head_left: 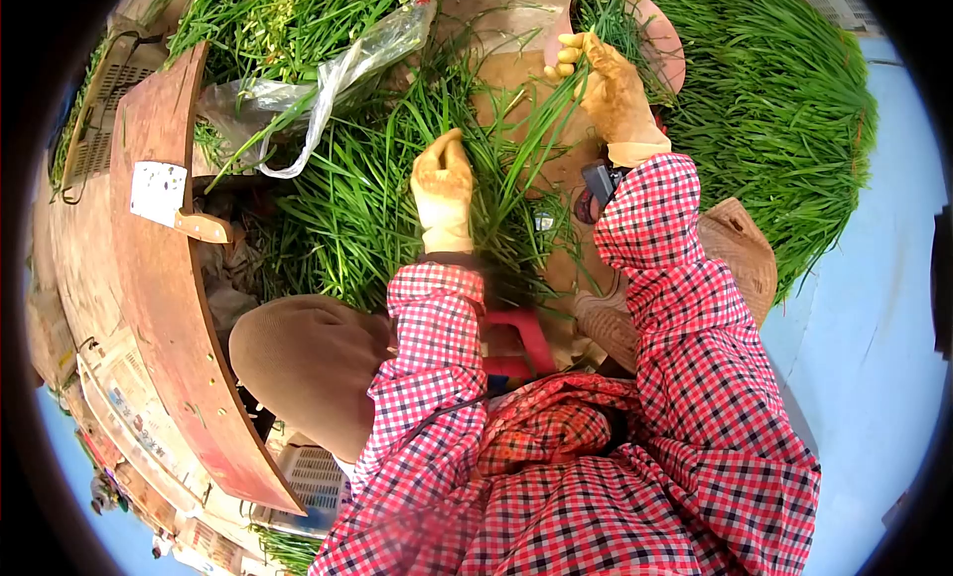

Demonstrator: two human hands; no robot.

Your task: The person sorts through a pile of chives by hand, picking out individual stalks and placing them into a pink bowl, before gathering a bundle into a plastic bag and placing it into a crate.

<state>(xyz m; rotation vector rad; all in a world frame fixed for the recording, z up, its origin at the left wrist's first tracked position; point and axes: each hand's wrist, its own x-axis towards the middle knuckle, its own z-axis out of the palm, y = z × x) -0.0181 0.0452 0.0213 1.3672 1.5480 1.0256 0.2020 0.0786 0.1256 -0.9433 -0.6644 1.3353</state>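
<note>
Both my hands wear yellowish work gloves. My left hand (443, 189) is closed above a loose heap of long green leaves that look like garlic chives (347, 204); whether a leaf is pinched in its fingers I cannot make out. Farther forward and to the right, my right hand (611, 84) is closed on a thin bunch of chives (541, 129), whose leaves trail down and left toward the heap. Just beyond that hand is a round pink stool top (663, 45) with more chives lying on it.
Neatly layered chives (774, 109) form a big pile on the right. On the left, a cleaver (159, 194) with a wooden handle lies on a long wooden board (159, 278). A clear plastic bag (328, 94) lies by the heap at upper left. Brown cardboard (516, 74) covers the floor ahead.
</note>
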